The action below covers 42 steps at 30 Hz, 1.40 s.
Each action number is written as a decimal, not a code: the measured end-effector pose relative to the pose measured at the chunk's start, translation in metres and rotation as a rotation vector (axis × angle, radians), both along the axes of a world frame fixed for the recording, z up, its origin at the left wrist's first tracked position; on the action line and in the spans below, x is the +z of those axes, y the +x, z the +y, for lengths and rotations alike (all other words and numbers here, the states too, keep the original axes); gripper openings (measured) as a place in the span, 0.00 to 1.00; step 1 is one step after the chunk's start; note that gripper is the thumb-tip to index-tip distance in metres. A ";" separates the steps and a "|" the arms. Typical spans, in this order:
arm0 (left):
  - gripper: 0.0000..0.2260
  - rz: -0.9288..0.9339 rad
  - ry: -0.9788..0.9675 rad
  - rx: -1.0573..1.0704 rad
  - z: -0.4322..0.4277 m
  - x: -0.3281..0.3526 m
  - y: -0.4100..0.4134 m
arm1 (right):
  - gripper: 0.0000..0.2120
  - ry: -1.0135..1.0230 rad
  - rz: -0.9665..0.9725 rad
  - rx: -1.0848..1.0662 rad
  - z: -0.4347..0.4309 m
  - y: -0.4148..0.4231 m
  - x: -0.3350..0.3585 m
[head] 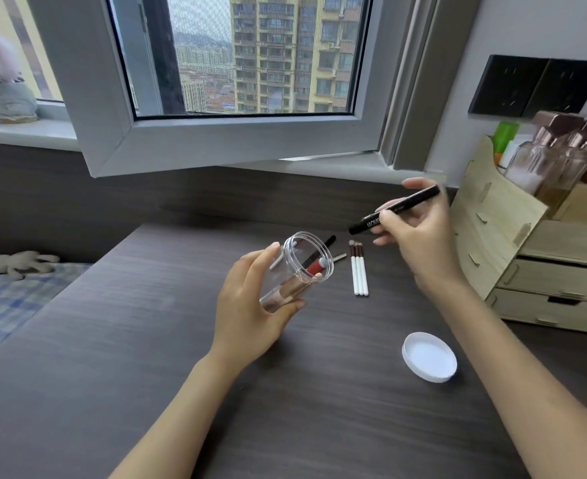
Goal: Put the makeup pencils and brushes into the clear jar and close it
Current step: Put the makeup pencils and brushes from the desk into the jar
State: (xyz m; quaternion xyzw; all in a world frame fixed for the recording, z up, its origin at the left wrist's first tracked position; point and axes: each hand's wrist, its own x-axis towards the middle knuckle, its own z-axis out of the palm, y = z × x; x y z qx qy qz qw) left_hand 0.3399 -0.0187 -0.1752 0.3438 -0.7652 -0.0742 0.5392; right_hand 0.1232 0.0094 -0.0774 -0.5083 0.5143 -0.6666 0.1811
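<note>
Nearest on the dark wood-grain desk (319, 426), the round white plastic lid (429, 356) lies open side up, well apart from everything else and not yet needed. Beyond it, the left hand (250, 305) is wrapped around the clear plastic jar (295, 271), fingers and thumb closed on its wall, tilting the open mouth up and to the right. Inside rest a red tube and a rose-gold stick. The jar looks light, rigid and smooth, so a grip around the middle of the body seems safest; its slick wall could turn in the palm.

Just past the jar, three white-handled brushes (359, 271) lie side by side on the desk, slim and light, easiest pinched at mid-handle rather than by the soft bristles. Another dark stick shows behind the jar's rim.

Farther and higher, the right hand (413, 233) pinches a black makeup pencil (394, 209) near its middle, lower end aimed toward the jar mouth but clear of it. Stiff and light, it should slide in readily.
</note>
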 end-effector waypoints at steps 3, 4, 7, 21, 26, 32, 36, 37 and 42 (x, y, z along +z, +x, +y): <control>0.36 -0.011 0.003 -0.021 0.002 0.000 -0.001 | 0.09 -0.073 -0.155 0.204 0.042 0.022 0.016; 0.37 -0.010 0.008 -0.034 0.002 0.000 -0.001 | 0.05 -0.057 -0.168 0.259 0.050 0.028 0.016; 0.37 0.003 0.026 -0.071 0.006 0.000 -0.003 | 0.03 0.028 -0.014 0.254 0.061 0.043 0.005; 0.33 0.197 0.283 -0.355 0.020 0.006 -0.003 | 0.09 0.006 0.728 -0.060 0.046 0.075 -0.002; 0.31 0.270 0.438 -0.391 0.019 0.005 -0.004 | 0.14 0.012 0.681 0.097 0.031 0.067 0.003; 0.32 0.286 0.612 -0.476 0.011 0.006 0.004 | 0.11 0.366 0.612 -0.173 -0.033 0.009 -0.033; 0.32 0.345 0.738 -0.579 0.004 0.010 0.008 | 0.17 0.540 1.267 -0.172 -0.069 0.001 -0.068; 0.31 0.351 0.749 -0.592 0.002 0.010 0.009 | 0.17 0.541 1.407 -0.170 -0.075 0.002 -0.071; 0.30 0.376 0.784 -0.611 -0.002 0.012 0.010 | 0.11 0.564 1.809 -0.139 -0.097 0.003 -0.078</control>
